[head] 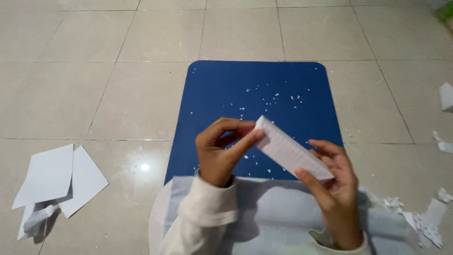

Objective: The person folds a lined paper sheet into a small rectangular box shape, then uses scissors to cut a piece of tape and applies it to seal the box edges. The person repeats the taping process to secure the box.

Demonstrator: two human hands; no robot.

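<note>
Both hands pinch a folded paper (292, 153) above the mat's (212, 94) near edge: left hand (222, 153) at its top corner, right hand (332, 189) at the lower end. A loose pinch could let the folds spring open or tear.

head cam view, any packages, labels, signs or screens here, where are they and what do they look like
No packages, labels, signs or screens show here.
Nearest thing: a folded white lined paper, held between the left hand and right hand over a blue mat.
Loose white sheets lie on the tiled floor to the left.
</note>
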